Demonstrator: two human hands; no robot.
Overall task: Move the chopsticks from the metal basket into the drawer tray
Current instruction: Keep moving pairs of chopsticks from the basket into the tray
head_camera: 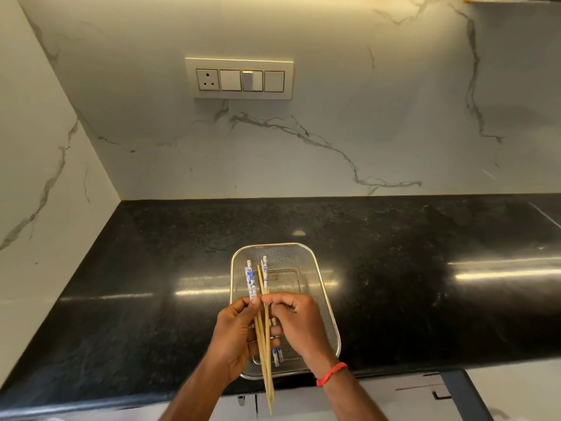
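Left hand (235, 335) raised over the near-left part of the metal mesh basket (326, 302), palm turned rightward, fingers curled around a bundle of chopsticks (263, 338). Right hand (299, 325) reaching in from the right, knuckles up, fingertips pinched onto the same bundle just beside the left thumb; red braided band (331, 373) on that wrist. Both forearms entering from the bottom edge, converging over the basket.

Bundle held steeply, patterned blue-and-white ends pointing away over the basket, plain bamboo tips hanging down past its near rim and the table (425, 268) edge. About three patterned ends visible above the hands, at least two plain sticks below; exact count hard to tell. Two more patterned ends (277, 357) low in the basket between the hands.

Basket standing on the black table near its front edge. One switch panel (239, 79) on the marble wall behind.
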